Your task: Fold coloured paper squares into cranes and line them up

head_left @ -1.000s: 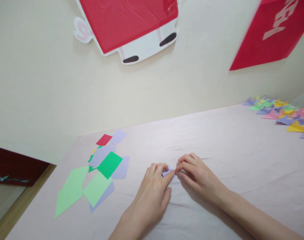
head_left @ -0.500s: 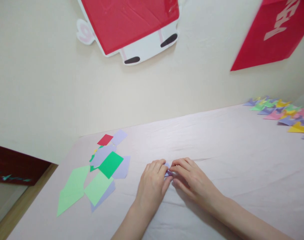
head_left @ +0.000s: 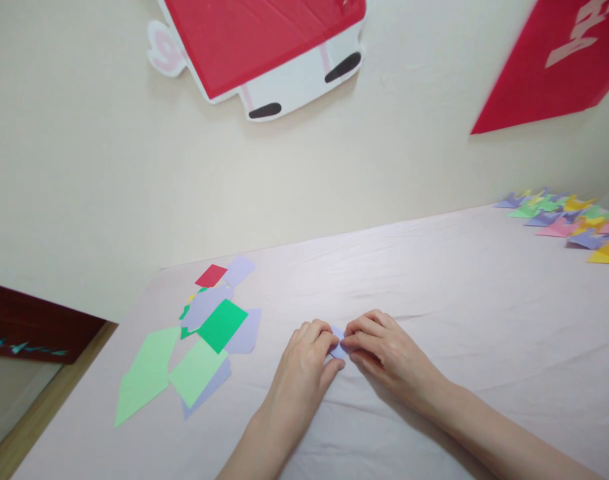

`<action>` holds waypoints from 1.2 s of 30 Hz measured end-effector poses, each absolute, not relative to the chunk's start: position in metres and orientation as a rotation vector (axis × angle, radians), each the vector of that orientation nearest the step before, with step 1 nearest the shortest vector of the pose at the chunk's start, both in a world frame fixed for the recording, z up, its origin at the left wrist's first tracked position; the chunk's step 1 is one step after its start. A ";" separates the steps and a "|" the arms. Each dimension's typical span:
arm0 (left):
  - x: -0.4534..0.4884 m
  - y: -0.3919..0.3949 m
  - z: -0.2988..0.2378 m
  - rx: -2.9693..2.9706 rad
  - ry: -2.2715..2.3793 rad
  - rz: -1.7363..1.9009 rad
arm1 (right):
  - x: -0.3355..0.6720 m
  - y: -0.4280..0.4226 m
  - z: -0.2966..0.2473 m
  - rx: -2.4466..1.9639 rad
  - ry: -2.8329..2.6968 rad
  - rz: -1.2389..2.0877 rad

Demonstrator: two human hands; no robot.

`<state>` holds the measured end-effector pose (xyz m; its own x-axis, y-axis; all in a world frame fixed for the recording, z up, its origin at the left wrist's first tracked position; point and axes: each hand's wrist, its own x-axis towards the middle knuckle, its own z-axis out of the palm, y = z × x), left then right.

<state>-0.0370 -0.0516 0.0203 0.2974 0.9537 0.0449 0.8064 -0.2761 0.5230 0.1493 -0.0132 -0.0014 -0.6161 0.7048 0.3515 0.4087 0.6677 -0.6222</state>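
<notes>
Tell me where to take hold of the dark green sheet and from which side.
Pinch the dark green sheet by its lower-right edge, coming from the right, where the left hand is. Nothing covers the sheet, but it looks flat and that edge overlaps a lavender sheet, so a fingertip should probably lift it first.

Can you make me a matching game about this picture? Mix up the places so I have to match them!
1. small purple paper
2. dark green sheet
3. folded paper pieces
4. red poster with pale marks

A. far right of the table
B. up on the wall
C. at the fingertips of the left hand and right hand
D. among the loose sheets on the left

Pairs: 1-C, 2-D, 3-A, 4-B
</notes>
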 end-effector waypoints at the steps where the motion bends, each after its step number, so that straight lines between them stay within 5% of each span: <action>1: -0.038 -0.051 0.020 2.165 1.572 0.511 | 0.150 -0.013 -0.002 -0.857 -2.296 0.663; 36: -0.035 -0.054 0.007 1.994 1.624 0.818 | 0.143 0.000 0.002 -1.052 -2.292 0.787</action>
